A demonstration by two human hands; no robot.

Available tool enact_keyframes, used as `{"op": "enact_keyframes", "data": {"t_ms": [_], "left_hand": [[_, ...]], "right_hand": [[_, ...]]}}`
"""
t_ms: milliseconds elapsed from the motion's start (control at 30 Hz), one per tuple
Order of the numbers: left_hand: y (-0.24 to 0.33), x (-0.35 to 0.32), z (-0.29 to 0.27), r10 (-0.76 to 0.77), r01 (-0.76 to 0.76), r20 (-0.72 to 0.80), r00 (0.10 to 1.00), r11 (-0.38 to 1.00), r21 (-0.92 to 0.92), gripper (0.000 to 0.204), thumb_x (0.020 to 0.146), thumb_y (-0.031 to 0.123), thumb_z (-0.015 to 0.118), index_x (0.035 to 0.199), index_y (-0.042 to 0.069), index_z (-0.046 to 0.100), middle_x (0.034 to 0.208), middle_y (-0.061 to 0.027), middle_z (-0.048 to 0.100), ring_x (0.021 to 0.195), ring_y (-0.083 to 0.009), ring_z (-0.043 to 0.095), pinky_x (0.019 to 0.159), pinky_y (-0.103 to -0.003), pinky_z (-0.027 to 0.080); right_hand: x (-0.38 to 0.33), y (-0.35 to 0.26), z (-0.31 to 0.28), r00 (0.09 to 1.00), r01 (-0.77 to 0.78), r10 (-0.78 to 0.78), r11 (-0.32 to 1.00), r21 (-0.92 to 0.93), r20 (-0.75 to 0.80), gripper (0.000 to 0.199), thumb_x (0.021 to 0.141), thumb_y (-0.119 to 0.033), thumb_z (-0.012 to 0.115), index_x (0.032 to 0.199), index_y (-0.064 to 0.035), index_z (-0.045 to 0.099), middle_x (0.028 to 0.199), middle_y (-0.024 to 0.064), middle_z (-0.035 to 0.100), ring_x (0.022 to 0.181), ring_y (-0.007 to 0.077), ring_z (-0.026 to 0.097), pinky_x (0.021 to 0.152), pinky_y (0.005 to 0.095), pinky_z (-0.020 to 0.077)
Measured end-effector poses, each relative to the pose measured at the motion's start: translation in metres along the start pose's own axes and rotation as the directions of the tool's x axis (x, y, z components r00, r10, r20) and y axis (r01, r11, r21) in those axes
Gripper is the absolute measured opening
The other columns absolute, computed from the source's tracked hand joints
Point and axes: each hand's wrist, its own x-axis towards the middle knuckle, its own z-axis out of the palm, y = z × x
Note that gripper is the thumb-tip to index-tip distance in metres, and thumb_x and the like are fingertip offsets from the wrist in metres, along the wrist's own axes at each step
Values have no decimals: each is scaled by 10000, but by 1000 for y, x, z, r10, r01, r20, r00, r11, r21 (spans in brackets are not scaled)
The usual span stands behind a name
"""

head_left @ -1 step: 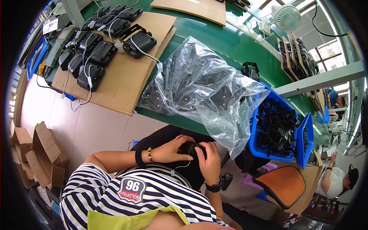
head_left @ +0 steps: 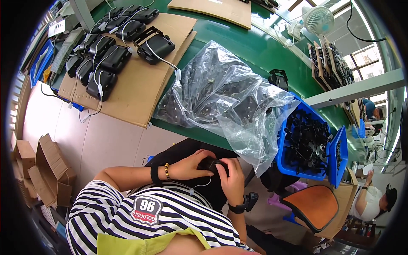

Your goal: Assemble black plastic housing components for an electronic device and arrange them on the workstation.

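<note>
Between my two hands, close to my lap, is a black plastic device (head_left: pixel 209 164) with a thin white cable (head_left: pixel 205 183) hanging from it. The cable ends in a small white connector (head_left: pixel 191 191) against my striped shirt. My left hand (head_left: pixel 190 166) grips the device from the left, thumb along its near side. On the other side my right hand (head_left: pixel 232 177) holds it, thumb and fingers bent at its edge. My fingers cover much of the device, so its exact kind is hidden.
Similar black devices with white cables (head_left: pixel 114 58) lie on cardboard (head_left: pixel 127 102) at the left. A clear plastic bag of dark parts (head_left: pixel 212 93) covers the green table's (head_left: pixel 238 42) near edge. Right are a blue bin (head_left: pixel 297 171) of black brackets and an orange chair (head_left: pixel 312 206).
The device between my hands has tilted slightly, with more of its dark surface showing. My hands stay in almost the same place.
</note>
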Motion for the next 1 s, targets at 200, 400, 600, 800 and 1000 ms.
{"op": "enact_keyframes", "data": {"t_ms": [200, 400, 600, 800, 1000], "left_hand": [[-16, 5, -2, 52, -53, 12, 999, 993, 102, 536, 930, 176, 748, 1389, 35, 510, 1295, -163, 575, 1221, -293, 574, 1025, -382, 472], [-7, 6, 3, 105, -109, 54, 993, 990, 84, 486, 939, 198, 738, 1327, -10, 533, 1281, -180, 592, 1176, -334, 608, 1008, -390, 487], [-1, 2, 2, 136, -139, 34, 990, 984, 114, 491, 951, 225, 726, 1335, -11, 532, 1264, -184, 603, 1148, -339, 622, 980, -397, 495], [8, 0, -2, 60, -67, 74, 995, 992, 103, 507, 960, 252, 725, 1360, 6, 534, 1274, -185, 611, 1186, -321, 610, 1015, -387, 478], [14, -1, -5, 22, -36, 94, 995, 988, 147, 516, 962, 259, 722, 1363, -4, 531, 1273, -192, 615, 1162, -323, 627, 994, -392, 493]], "right_hand": [[0, 0, -13, 985, 138, -149, 983, 120, 88, 273, 930, -107, 704, 1165, 12, 634, 1052, 155, 649, 938, 343, 655, 832, 378, 518], [-8, -1, -14, 995, -52, 39, 989, 139, 97, 299, 930, -98, 705, 1196, 18, 634, 1082, 163, 651, 945, 321, 659, 847, 370, 519], [-7, 3, -16, 994, -22, 2, 981, 191, 105, 272, 947, -120, 700, 1176, 14, 638, 1087, 144, 662, 948, 266, 662, 828, 364, 517], [-8, -7, -21, 997, -41, 33, 993, 114, 75, 261, 966, -140, 690, 1172, 12, 641, 1063, 135, 686, 945, 246, 674, 844, 349, 521], [-8, -11, -11, 991, -129, 128, 990, 53, 24, 266, 960, -166, 698, 1155, 8, 645, 1023, 167, 687, 921, 327, 676, 830, 371, 523]]}}
